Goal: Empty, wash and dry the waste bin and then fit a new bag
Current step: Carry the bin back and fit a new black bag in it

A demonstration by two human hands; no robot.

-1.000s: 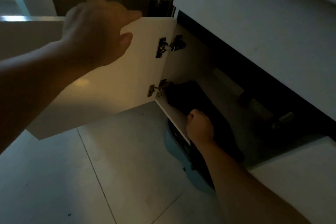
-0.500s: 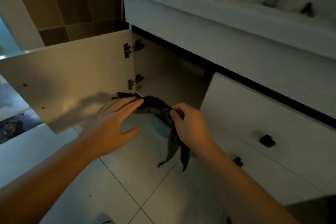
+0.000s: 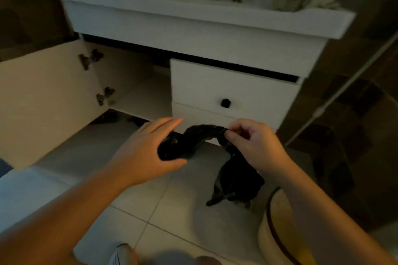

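The right hand (image 3: 256, 146) pinches the black bin bag (image 3: 193, 141) between thumb and fingertips at one end of a bunched, rope-like stretch, and the rest of the film hangs down below that hand toward the floor tiles (image 3: 150, 211). The left hand (image 3: 148, 150) has its fingers laid out nearly straight over the far side of the other end, thumb underneath — more a cradle than a firm grip. The bag is held in the air between the two hands, in front of the white vanity cabinet (image 3: 215, 92).

Judging by how it droops and crumples, the bag is thin, very light and limp, and probably a little slippery; it will not hold a shape by itself. The sensible place to take it is the open edge, one hand on each side, so it can be shaken apart and stretched over a rim.

At the near right stands a pale round bin (image 3: 280, 232) with a dark band at its rim — likely the waste bin. To the left the cabinet door (image 3: 43, 103) stands open, and a drawer with a black knob (image 3: 225, 103) sits behind the hands.
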